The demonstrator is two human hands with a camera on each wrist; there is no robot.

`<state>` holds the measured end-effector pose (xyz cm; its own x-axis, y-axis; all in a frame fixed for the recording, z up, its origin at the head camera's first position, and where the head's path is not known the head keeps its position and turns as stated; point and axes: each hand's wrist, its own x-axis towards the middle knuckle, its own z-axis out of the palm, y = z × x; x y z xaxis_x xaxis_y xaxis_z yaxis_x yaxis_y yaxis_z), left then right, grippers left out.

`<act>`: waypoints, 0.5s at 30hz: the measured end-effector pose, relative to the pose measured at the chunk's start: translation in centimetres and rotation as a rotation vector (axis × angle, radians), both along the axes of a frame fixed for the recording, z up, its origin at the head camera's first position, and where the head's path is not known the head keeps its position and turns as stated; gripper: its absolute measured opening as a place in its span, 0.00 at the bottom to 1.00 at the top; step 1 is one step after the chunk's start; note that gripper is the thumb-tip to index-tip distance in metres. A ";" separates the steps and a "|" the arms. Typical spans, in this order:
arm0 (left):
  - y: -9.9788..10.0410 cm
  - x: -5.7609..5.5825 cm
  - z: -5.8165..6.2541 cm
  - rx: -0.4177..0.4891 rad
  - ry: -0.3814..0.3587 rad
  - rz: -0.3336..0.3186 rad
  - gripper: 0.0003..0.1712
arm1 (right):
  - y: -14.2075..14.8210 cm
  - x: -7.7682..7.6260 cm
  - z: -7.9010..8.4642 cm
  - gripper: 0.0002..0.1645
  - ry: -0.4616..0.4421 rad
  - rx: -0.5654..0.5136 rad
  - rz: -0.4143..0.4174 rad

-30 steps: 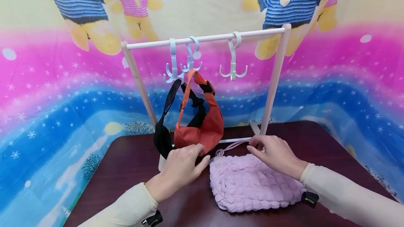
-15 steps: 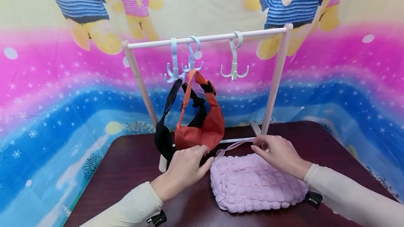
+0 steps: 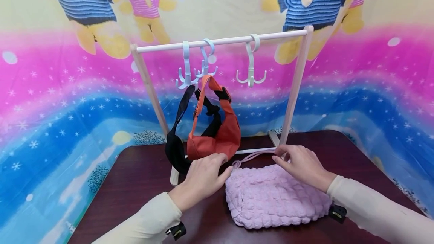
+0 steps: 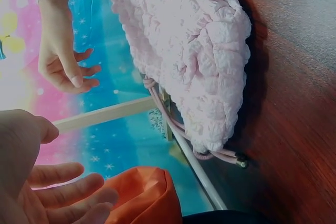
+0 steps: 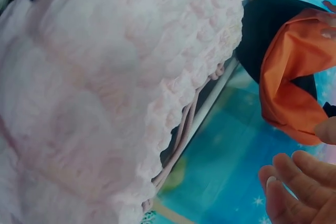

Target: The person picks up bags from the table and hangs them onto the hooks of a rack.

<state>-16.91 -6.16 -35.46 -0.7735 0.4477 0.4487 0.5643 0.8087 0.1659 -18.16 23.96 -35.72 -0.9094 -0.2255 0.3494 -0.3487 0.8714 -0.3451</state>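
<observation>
A puffy pink quilted bag (image 3: 271,197) lies on the table, its thin cord strap (image 3: 252,156) stretched along the far edge. My left hand (image 3: 203,178) hovers left of the bag, in front of the hanging orange bag (image 3: 217,144); the left wrist view shows the loosely bent fingers (image 4: 63,190) holding nothing. Over the bag's far right side is my right hand (image 3: 303,165), thumb and fingers apart. In the right wrist view its fingers (image 5: 302,182) are likewise loosely bent with nothing between them. A black bag (image 3: 174,150) hangs beside the orange one.
A wooden rack (image 3: 293,89) with a white top bar (image 3: 230,41) stands at the back of the dark red table (image 3: 135,183). Two blue hooks (image 3: 186,65) at left carry the bags; a pale green hook (image 3: 251,63) hangs bare at right. A printed cloth covers the walls behind.
My left hand has shifted to the right, closer to the pink bag. My right hand has drifted slightly right. The bags look unmoved.
</observation>
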 end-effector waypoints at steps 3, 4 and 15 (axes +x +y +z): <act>0.3 -0.2 -0.2 -0.009 -0.010 -0.005 0.12 | 0.4 -0.3 -0.1 0.03 -0.004 0.009 -0.014; 0.3 -0.3 -0.3 -0.012 -0.017 -0.006 0.13 | 0.5 -0.3 -0.2 0.03 -0.009 0.008 -0.019; 1.2 -0.6 -0.9 -0.038 -0.050 -0.002 0.14 | 1.3 -0.9 -0.8 0.04 -0.030 0.012 -0.038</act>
<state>-17.52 -5.00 -36.32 -0.7937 0.4649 0.3924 0.5574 0.8141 0.1630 -19.02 25.27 -36.54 -0.9276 -0.1944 0.3189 -0.3046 0.8879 -0.3447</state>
